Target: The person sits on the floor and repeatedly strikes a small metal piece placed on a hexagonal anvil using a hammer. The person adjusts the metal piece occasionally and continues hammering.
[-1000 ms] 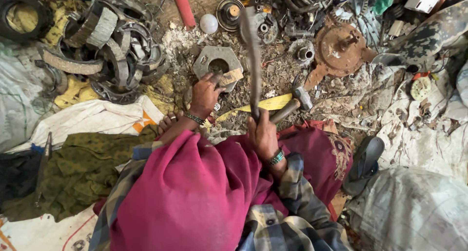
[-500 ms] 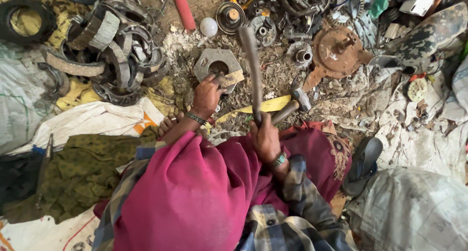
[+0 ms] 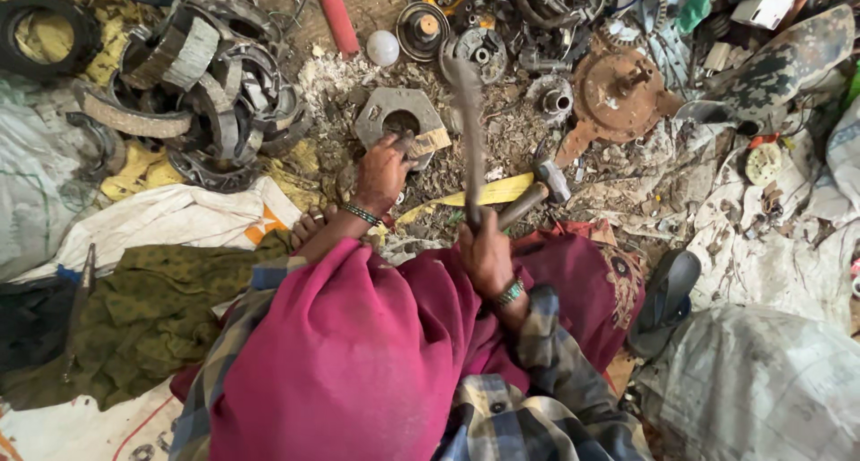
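Observation:
My left hand point(image 3: 381, 170) presses a small tan piece point(image 3: 432, 143) against a grey hexagonal metal block point(image 3: 387, 110) with a round hole, which lies on the dirt in front of me. My right hand point(image 3: 485, 253) is shut on the lower end of a long dark striking tool point(image 3: 469, 129). The tool stands raised and motion-blurred, with its upper end above the block's right side. A pink cloth covers my lap below both hands.
Several curved brake shoes point(image 3: 210, 94) are piled at the left. A red pipe point(image 3: 336, 13), a white ball point(image 3: 382, 47) and a rusty disc point(image 3: 618, 89) lie beyond. A second hammer point(image 3: 540, 190) rests on a yellow strip point(image 3: 488, 192). A sandal point(image 3: 665, 300) and sacks lie right.
The raised tool in my right hand has dropped a little toward the block and is more blurred. My left hand stays on the tan piece.

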